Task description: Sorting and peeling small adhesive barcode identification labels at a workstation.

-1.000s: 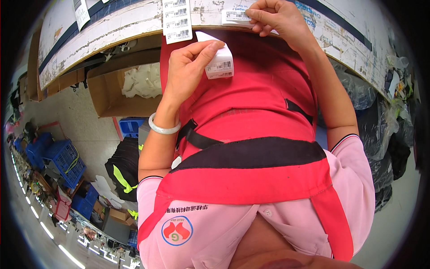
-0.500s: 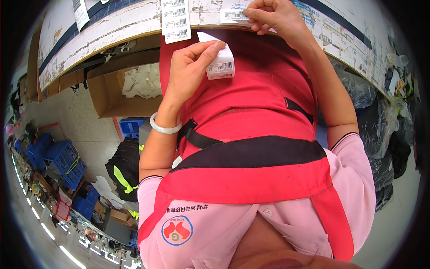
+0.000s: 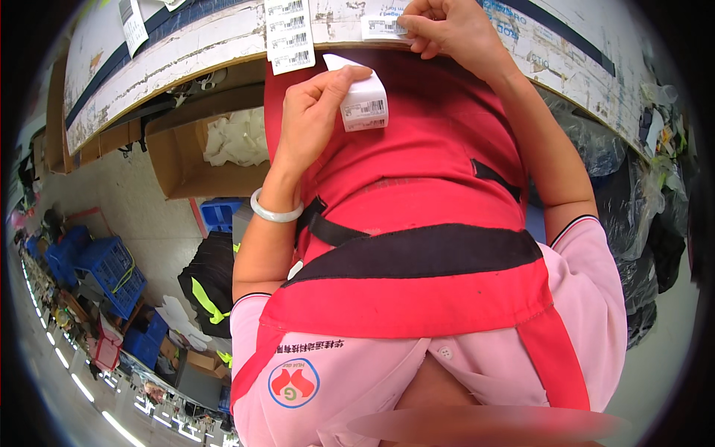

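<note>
My left hand (image 3: pixel 314 108), with a white bangle on its wrist, pinches a curled strip of white barcode labels (image 3: pixel 365 108) between thumb and fingers. This strip hangs in front of my red apron, just off the table edge. At the table's near edge, my right hand (image 3: pixel 456 36) has its fingertips closed on the right end of a single white barcode label (image 3: pixel 383 28), which lies on the worn white tabletop (image 3: pixel 339 31). Another sheet of barcode labels (image 3: pixel 290 37) lies between the two hands' left side and the table, its lower end overhanging the edge.
Farther left on the table is a white tag (image 3: pixel 134 30). Below the edge stands a cardboard box (image 3: pixel 175 160) with white scraps inside. Blue plastic crates (image 3: pixel 112 276) and a dark bundle (image 3: pixel 212 272) are on the left floor. Clear plastic bags (image 3: pixel 629 201) fill the right side.
Both hands stay nearly where they were, each on its labels. The label under my right fingertips appears slightly shifted left, along with a small shift of the whole view.
</note>
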### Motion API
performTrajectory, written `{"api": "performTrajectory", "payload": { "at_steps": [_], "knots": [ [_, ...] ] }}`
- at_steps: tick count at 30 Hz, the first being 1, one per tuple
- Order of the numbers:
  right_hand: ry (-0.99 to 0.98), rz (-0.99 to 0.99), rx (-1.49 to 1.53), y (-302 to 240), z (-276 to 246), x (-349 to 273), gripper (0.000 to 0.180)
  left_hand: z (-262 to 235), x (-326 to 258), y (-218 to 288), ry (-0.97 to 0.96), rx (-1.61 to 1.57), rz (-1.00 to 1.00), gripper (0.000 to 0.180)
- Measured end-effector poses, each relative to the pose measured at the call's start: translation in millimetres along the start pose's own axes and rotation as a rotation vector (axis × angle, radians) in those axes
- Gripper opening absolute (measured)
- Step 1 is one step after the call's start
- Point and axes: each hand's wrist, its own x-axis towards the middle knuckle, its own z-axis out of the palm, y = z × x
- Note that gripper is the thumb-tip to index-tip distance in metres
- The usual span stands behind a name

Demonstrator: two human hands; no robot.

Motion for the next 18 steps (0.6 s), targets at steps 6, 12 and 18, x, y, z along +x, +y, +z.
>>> {"api": "performTrajectory", "payload": {
  "at_steps": [6,12,18],
  "knots": [
    [0.053,-0.132,0.167,8,-42,6,0.012,-6,-10,1,0.032,0.045,-0.05,0.024],
    [0.524,-0.108,-0.034,41,-143,61,0.011,-4,-14,11,0.028,-0.184,-0.149,0.024],
    [0.687,-0.009,-0.777,39,-137,60,0.031,-2,-13,10,0.038,-0.226,-0.139,0.024]
  ]
}}
